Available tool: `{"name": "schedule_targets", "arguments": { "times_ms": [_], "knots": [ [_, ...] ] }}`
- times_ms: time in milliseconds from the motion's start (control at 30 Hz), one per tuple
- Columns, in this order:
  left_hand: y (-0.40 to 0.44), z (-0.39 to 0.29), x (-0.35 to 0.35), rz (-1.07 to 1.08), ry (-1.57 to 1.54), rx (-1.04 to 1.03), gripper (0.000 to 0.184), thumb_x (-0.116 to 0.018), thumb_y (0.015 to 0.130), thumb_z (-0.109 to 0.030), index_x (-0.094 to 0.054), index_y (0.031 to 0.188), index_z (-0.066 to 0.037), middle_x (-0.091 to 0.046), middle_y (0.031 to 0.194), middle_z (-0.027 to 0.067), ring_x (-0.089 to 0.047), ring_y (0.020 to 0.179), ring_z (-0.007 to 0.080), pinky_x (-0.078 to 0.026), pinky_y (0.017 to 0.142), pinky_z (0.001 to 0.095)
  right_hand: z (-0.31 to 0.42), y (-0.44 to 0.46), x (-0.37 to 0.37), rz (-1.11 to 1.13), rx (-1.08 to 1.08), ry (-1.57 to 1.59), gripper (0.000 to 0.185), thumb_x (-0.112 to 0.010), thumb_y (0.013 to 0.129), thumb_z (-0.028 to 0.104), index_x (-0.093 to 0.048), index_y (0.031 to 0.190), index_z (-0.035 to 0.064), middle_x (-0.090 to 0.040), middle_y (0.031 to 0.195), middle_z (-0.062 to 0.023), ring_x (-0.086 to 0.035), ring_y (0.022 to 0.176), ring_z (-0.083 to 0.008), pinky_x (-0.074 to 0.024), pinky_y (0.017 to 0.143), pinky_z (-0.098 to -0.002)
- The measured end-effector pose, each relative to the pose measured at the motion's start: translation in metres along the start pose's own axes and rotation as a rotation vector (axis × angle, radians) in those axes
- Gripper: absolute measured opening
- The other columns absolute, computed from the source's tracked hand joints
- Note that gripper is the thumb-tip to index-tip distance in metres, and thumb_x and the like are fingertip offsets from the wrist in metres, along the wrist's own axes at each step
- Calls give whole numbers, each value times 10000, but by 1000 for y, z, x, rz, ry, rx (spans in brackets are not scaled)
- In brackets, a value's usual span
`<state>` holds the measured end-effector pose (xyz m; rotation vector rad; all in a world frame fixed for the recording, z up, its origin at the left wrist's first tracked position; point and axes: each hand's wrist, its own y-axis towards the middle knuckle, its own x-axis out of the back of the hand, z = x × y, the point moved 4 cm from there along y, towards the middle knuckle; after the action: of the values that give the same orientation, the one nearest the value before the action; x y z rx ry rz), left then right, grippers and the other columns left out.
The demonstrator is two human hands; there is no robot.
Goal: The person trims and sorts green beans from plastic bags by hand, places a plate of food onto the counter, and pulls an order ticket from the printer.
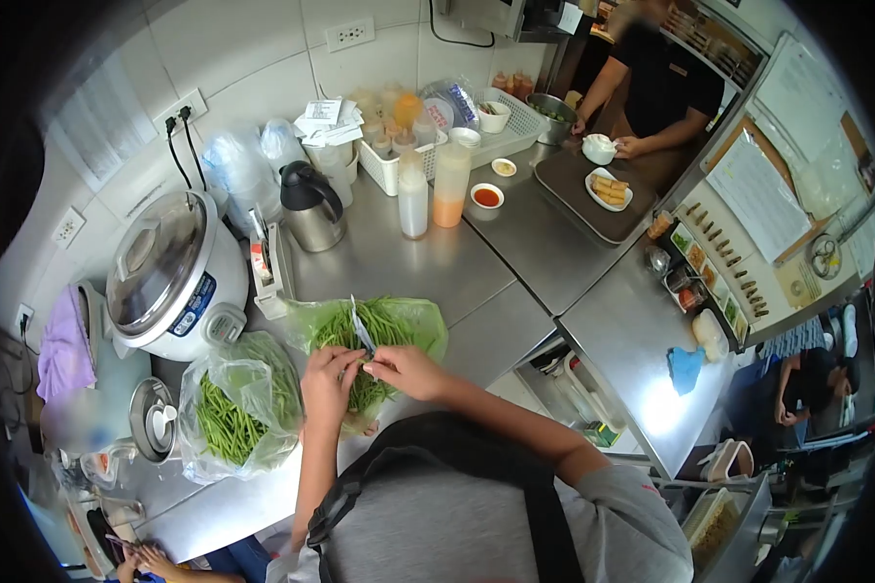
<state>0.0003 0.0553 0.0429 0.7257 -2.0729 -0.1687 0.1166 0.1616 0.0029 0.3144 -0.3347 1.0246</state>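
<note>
left hand (329, 377): bare, fingers bent inward | left forearm (320, 452): held steeply | right hand (410, 372): bare, fingers curled in a grip, thumb pointed leftward | right forearm (515, 420): slanted inward | 2 hands held close together

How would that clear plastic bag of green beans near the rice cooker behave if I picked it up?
The clear plastic bag looks thin and crumpled, so it would probably sag. It seems open on top, so the loose green beans might spill if tilted.
</note>
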Motion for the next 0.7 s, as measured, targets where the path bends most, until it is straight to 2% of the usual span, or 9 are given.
{"name": "schedule_targets", "arguments": {
  "times_ms": [100,267,300,400,433,467,567,600,700],
  "knots": [
    [-6,-1,-1,-28,-11,42,239,-695,744,-34,-739,965,-112,-640,877,73,-604,834,257,-483,715,340,6,0,3,8,-12,83,264,-591,936,249,-609,811,18,-526,616,-68,-446,557,-111,-380,519,-296],
    [-24,9,-30,-48,-210,74,187,-712,757,-54,-727,944,-55,-641,844,101,-604,793,271,-480,697,361,5,1,2,-10,-89,417,230,-565,958,237,-604,865,31,-518,683,26,-439,621,-40,-363,532,-224],
    [-26,1,-32,-28,-206,17,166,-705,774,-39,-720,938,-22,-636,818,109,-606,739,255,-477,659,332,2,2,-1,-3,-141,559,217,-563,960,234,-598,885,33,-514,684,24,-436,618,-34,-363,533,-213],
    [-33,-4,-41,1,-379,146,159,-702,782,-38,-717,938,-13,-628,793,111,-596,659,208,-463,595,296,-10,3,-7,-49,-222,785,242,-532,962,255,-599,914,27,-569,753,4,-468,584,-49,-386,506,-190],
    [-31,-7,-36,-58,-394,140,139,-699,813,-66,-715,937,-6,-598,709,70,-535,567,123,-419,532,256,-13,4,-3,-69,-235,840,243,-512,965,244,-599,905,25,-568,759,-2,-472,579,-57,-387,501,-199],
    [-30,6,-41,-57,-447,260,142,-698,831,-98,-717,938,-5,-578,668,39,-506,558,93,-402,520,245,-16,3,0,-84,-255,899,247,-491,967,234,-599,896,24,-567,764,-8,-475,573,-65,-388,495,-208],
    [-27,20,-31,-59,-622,530,202,-695,869,-185,-724,950,-3,-513,580,-33,-434,545,42,-359,504,219,-39,-3,-2,-77,-305,806,263,-447,925,201,-595,1011,2,-537,776,-13,-460,585,-86,-374,528,-220],
    [-23,18,-22,-29,-672,540,218,-697,869,-205,-727,962,-9,-572,604,-23,-469,569,35,-380,521,213,-39,-6,-5,-24,-325,723,281,-447,907,185,-605,1043,-3,-538,786,-13,-454,586,-88,-373,532,-223],
    [-21,25,-22,-125,-695,467,211,-692,873,-192,-726,956,-2,-664,710,4,-521,633,25,-423,581,196,-12,-19,-18,244,-482,709,361,-454,982,327,-641,1058,28,-491,746,14,-377,551,-45,-329,501,-190]
  ]
}}
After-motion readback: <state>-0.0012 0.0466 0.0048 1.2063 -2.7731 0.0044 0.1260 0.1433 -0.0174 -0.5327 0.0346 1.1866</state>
